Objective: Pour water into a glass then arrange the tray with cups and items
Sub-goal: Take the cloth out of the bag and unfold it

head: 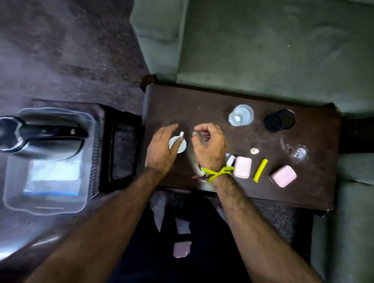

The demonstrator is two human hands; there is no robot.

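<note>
On a dark wooden table [206, 103], my left hand [161, 148] lies over a small white cup [180, 144] with a white handle or stick poking up; whether it grips the cup I cannot tell. My right hand [209, 147] hovers just right of the cup, fingers curled, holding nothing I can see. Farther back stand a clear water bottle [241, 115] and a black cup [279, 120]. An empty clear glass [295, 149] is at the right. A grey plastic tray [49, 159] sits on a low stool at left with a steel jug [28, 136] on it.
Two pink cases [243, 167] [284, 176], a yellow stick [260, 170], a small pale shell-like piece [254, 151] and a white item [231, 160] lie on the table's near right. A green sofa [275, 44] is behind the table. Another pink case [181, 249] lies below, between my arms.
</note>
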